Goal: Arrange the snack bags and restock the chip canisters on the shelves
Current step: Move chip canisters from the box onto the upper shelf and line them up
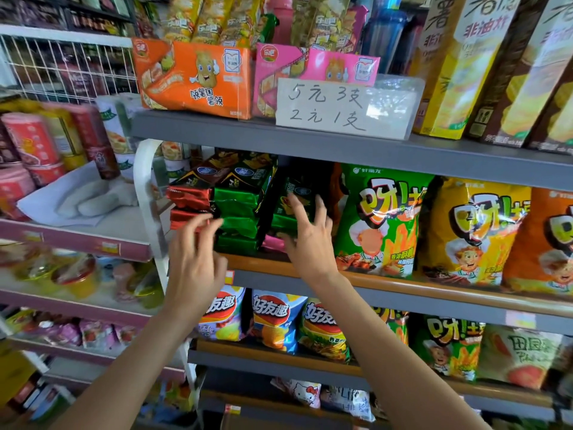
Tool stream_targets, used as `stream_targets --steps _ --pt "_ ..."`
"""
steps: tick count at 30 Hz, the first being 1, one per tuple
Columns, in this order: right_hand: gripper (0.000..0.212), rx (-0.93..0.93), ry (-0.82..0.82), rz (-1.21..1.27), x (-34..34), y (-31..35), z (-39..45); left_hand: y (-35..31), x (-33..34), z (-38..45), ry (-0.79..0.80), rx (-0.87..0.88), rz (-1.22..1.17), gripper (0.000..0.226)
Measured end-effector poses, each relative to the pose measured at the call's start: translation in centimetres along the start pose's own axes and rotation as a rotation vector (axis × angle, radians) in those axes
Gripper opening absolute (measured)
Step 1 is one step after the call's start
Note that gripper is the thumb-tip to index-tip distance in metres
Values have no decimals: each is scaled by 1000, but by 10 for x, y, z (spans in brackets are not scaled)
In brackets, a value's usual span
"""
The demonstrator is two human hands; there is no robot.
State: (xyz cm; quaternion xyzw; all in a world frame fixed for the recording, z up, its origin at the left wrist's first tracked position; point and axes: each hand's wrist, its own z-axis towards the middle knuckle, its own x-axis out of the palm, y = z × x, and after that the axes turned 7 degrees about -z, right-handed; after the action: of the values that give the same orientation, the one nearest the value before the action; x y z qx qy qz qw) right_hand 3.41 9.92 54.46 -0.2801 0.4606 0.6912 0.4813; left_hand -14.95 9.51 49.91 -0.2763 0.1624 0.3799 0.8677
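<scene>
Stacked snack bags fill the left end of the middle shelf (403, 285): red bags (189, 197) at the far left, green bags (237, 197) beside them, and one more green bag (293, 200) to their right. My left hand (198, 259) is raised in front of the red and green stacks, its fingers loosely spread at their front edges. Spread fingers of my right hand (310, 240) touch the front of the right-hand green bag. Neither hand grips anything. Tall chip canisters (459, 66) stand on the top shelf at the right.
Large green (381, 221) and yellow (471, 234) chip bags stand right of my hands. Orange (192, 76) and pink (313, 72) display boxes and a handwritten price sign (325, 107) sit above. Blue chip bags (273, 321) fill the shelf below. A neighbouring rack at left holds cups (34, 147).
</scene>
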Motion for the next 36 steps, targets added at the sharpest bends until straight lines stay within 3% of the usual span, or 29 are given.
stream_targets --steps 2,4,9,16,21,24,27,29,32,36 --pt "70 -160 -157 -9 -5 14 3 6 -6 6 -85 -99 14 52" --pt "73 -298 -206 -93 -4 32 7 10 -10 13 -72 -166 50 68" --pt "79 -325 43 -294 12 47 13 -2 -2 21 110 -242 48 87" --pt "81 -301 34 -235 21 45 18 -4 4 30 103 -276 7 90" --pt "83 -311 5 -171 19 43 18 1 9 20 -25 -181 11 82" --pt "73 -287 -188 -90 8 25 15 3 15 -2 -125 -120 42 73" --pt "58 -213 -326 -134 7 -7 1 4 29 -22 -18 64 90 67" --pt "61 -184 -279 -224 10 -24 -10 5 39 -23 66 120 120 72" --pt "66 -205 -83 -204 12 -32 -19 0 47 -20 140 94 158 79" --pt "78 -178 98 -172 14 -28 -14 -3 51 -16 142 105 180 83"
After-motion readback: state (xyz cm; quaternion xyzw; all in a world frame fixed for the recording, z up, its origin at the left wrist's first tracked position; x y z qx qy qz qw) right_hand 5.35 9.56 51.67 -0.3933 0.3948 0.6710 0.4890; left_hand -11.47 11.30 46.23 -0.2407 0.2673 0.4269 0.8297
